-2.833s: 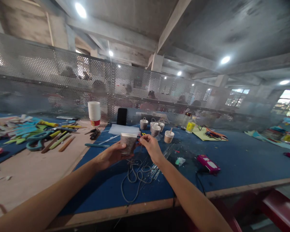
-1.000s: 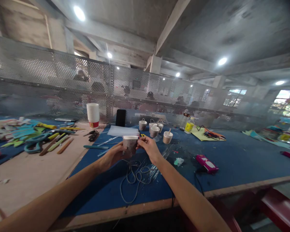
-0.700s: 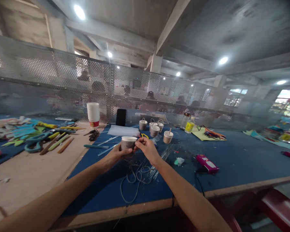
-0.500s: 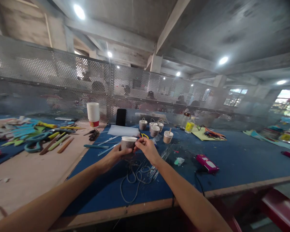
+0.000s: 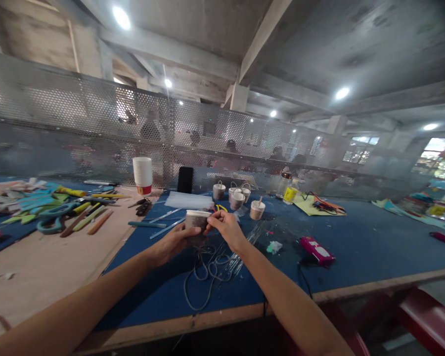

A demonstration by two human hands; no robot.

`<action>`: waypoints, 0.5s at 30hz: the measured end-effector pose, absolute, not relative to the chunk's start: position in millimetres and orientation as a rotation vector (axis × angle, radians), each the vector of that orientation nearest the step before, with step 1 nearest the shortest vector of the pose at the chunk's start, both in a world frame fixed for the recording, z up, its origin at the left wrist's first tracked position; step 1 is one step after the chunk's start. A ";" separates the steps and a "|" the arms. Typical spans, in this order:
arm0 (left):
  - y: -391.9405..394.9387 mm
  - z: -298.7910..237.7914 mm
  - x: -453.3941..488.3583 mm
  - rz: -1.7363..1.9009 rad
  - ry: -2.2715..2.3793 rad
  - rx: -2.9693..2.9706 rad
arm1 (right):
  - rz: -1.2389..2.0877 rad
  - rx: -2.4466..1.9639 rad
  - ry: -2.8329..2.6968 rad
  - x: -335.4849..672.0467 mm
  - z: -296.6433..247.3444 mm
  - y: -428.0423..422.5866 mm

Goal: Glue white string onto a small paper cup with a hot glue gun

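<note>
Cup of white paper [image 5: 196,220], its wall wound with grey-brown cord, is held upright in the air above the blue felt-covered table [image 5: 356,247], over the left part of the blue covering and well in from the near edge. The left hand [image 5: 172,242] grips it from the left and below, fingers curled round the wall. The right hand [image 5: 226,230] is closed in a pinch against the cup's right side just under the rim; whether cord lies between those fingertips is too small to tell. Loose grey cord [image 5: 203,277] lies in loops on the covering beneath the hands, reaching toward the near edge, with thin clear plastic sticks [image 5: 244,252] just beside it on the right. Farther right lies a pink and white flat tool [image 5: 317,249]. Toward the far edge stand several small cord-wrapped cups [image 5: 237,198], a black phone [image 5: 185,179] propped upright, and a yellow-labelled clear bottle [image 5: 292,194]. On the bare wooden board at the left are a stack of white paper cups with a red base [image 5: 143,175] and teal-handled scissors [image 5: 54,217]. A perforated grey metal screen [image 5: 59,123] runs along the far edge.
</note>
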State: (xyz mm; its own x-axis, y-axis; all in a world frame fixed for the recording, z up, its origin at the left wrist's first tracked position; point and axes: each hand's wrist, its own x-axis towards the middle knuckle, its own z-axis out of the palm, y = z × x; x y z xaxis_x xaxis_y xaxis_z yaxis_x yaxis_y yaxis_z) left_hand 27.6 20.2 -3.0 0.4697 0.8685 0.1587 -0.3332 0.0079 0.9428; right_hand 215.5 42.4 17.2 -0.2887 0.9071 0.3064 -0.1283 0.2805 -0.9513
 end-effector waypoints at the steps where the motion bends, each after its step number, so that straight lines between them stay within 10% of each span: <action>1: 20.0 -2.7 27.5 1.017 0.563 1.209 | 1.237 -0.757 -1.487 215.4 16.2 43.3; 15: 21.3 4.8 18.0 1.073 0.545 1.049 | 1.018 -0.715 -1.752 215.8 10.6 39.6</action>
